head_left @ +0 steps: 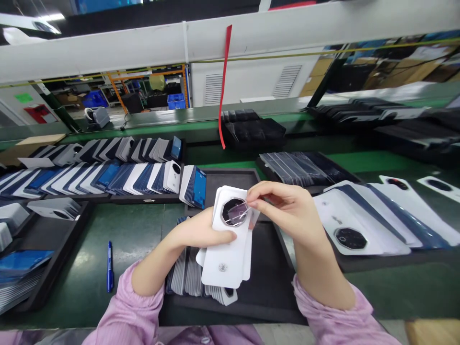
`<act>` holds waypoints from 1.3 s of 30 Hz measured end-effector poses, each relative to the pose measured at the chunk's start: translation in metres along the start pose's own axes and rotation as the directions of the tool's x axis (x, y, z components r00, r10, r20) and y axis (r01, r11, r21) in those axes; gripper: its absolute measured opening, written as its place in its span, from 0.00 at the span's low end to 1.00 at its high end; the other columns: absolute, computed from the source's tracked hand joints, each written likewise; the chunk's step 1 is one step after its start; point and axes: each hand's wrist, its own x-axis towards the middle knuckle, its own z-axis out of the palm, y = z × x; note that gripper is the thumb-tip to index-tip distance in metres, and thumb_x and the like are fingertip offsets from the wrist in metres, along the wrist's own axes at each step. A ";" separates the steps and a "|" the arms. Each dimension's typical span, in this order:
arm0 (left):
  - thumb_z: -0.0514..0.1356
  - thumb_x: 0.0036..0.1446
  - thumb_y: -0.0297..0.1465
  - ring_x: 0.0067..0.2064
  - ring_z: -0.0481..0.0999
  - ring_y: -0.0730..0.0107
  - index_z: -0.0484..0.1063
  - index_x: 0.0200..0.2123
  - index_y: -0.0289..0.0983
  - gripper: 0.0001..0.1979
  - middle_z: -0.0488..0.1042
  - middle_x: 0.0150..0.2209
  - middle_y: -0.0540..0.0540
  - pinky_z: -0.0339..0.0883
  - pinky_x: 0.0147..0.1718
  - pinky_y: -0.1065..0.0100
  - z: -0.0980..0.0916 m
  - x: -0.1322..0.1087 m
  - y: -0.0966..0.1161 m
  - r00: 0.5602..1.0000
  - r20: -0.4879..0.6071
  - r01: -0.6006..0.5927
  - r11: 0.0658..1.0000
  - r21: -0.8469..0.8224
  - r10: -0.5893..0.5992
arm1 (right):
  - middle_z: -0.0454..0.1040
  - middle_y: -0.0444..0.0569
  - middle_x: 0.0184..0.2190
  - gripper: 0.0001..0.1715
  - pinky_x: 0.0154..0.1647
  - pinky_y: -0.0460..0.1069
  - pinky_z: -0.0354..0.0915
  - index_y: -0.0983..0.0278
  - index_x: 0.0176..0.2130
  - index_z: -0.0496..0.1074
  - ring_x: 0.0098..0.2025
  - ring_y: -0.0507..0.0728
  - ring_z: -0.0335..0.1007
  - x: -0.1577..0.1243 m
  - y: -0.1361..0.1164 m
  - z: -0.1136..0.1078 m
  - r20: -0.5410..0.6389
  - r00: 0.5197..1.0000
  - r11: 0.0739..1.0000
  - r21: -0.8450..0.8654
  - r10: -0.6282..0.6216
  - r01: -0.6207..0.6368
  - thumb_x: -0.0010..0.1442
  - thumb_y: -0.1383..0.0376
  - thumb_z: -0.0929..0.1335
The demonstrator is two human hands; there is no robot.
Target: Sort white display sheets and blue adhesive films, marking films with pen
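Observation:
My left hand grips a few white phone back covers, its thumb lying across the front one. That cover has a dark octagonal camera window near its top and a small round mark lower down. Between thumb and forefinger, my right hand pinches a small clear film over the camera window. Whether the film still touches the window I cannot tell. Beneath the held covers is a black tray, with a row of stacked covers along its left side.
Black trays of white and blue covers line the left. More white covers lie fanned out at right. A blue pen rests on the green table. Covers in clear sleeves stand behind, and a red strip hangs ahead.

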 end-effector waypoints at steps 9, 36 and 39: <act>0.64 0.48 0.29 0.45 0.75 0.58 0.72 0.49 0.34 0.22 0.77 0.46 0.43 0.71 0.42 0.62 0.000 -0.002 0.003 0.999 -0.018 0.034 0.999 -0.007 -0.035 | 0.78 0.45 0.30 0.08 0.27 0.50 0.73 0.59 0.33 0.78 0.30 0.55 0.76 0.002 0.001 0.006 0.093 0.963 0.943 -0.197 -0.254 0.268 0.64 0.70 0.70; 0.69 0.54 0.45 0.47 0.80 0.56 0.80 0.49 0.34 0.24 0.81 0.49 0.38 0.72 0.47 0.63 -0.005 -0.006 0.000 0.956 -0.292 -0.146 0.885 -0.442 0.012 | 0.75 0.43 0.30 0.17 0.26 0.47 0.65 0.60 0.38 0.76 0.27 0.53 0.69 0.030 0.031 -0.017 -0.437 0.885 0.985 0.125 0.163 -0.120 0.48 0.59 0.78; 0.71 0.51 0.46 0.46 0.80 0.55 0.80 0.48 0.32 0.27 0.82 0.47 0.37 0.72 0.47 0.62 0.006 0.005 -0.005 0.969 -0.244 -0.097 0.867 -0.489 -0.029 | 0.70 0.41 0.27 0.15 0.24 0.46 0.60 0.60 0.41 0.74 0.25 0.51 0.63 0.026 0.035 0.016 -0.383 0.911 0.984 0.142 0.155 -0.108 0.60 0.53 0.72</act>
